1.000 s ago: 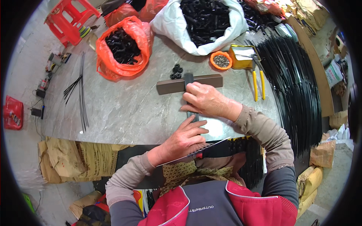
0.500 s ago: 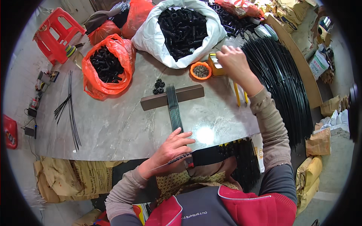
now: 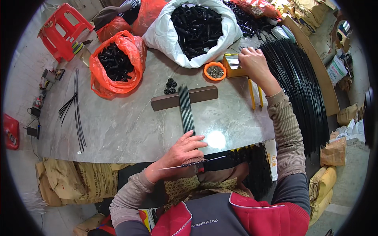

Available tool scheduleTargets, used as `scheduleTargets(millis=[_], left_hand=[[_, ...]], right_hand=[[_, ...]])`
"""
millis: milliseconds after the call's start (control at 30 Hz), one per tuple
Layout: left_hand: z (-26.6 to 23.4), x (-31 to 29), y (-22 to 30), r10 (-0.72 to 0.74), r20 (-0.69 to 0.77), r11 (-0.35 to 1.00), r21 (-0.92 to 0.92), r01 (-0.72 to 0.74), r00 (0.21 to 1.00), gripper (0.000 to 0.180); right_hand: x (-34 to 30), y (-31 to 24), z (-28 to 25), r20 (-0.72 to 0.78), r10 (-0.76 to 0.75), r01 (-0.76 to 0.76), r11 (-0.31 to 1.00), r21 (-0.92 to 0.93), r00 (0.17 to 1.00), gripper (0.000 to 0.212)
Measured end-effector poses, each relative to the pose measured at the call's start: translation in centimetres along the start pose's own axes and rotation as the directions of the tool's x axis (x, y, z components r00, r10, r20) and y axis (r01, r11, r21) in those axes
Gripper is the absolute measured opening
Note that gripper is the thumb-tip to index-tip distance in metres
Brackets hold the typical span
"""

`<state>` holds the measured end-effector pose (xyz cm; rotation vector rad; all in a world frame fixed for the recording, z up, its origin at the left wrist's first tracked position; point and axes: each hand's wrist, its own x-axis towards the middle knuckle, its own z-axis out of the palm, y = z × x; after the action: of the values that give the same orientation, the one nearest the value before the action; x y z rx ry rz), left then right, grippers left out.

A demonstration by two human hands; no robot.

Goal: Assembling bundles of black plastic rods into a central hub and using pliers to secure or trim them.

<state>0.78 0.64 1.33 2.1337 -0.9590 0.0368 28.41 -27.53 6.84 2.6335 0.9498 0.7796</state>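
My left hand [image 3: 183,151] lies with fingers stretched over the near ends of several slim black rods [image 3: 185,106], side by side across a brown bar [image 3: 204,93]. Against the heel of this hand is a thin pale wire [image 3: 215,158] strung with small black beads [image 3: 193,163]; how it is held is hidden. My right hand [image 3: 256,65] is at the right side of a yellow box [image 3: 237,72] with silvery contents, its fingertips bunched together. Whatever they pinch is too small to see. Beside the box sits an orange dish [image 3: 215,72] of small metal bits.
Yellow-handled pliers [image 3: 252,94] lie below the box. A white sack [image 3: 157,35] and a red bag [image 3: 136,74] hold black parts. Long black rods [image 3: 303,94] pile at the right. Small black tubes [image 3: 170,86] stand behind the bar. Loose strips [image 3: 77,114] lie left.
My right hand has shifted right over the box, baring more of its silvery contents. The beaded wire now lies more level, its right end showing. The whole view has moved slightly.
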Motion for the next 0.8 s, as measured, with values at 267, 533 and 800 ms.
scheduleTargets(millis=[267, 533, 800], left_hand=[[0.0, 0.1, -0.3, 0.050, 0.001, 0.999, 0.001, -0.050, 0.999, 0.011], [-0.3, 0.0, 0.1, 0.029, -0.009, 0.999, -0.036, -0.029, 1.000, 0.014], [-0.4, 0.1, 0.1, 0.028, 0.005, 0.999, -0.045, -0.028, 1.000, 0.014]], right_hand=[[0.2, 0.3, 0.1, 0.044, -0.031, 0.029, 0.999, 0.035, 0.999, 0.010], [0.5, 0.0, -1.0, 0.118, -0.021, 0.010, 0.996, 0.092, 0.993, 0.010], [0.3, 0.5, -0.5, 0.074, 0.007, -0.011, 0.998, 0.054, 0.997, 0.010]])
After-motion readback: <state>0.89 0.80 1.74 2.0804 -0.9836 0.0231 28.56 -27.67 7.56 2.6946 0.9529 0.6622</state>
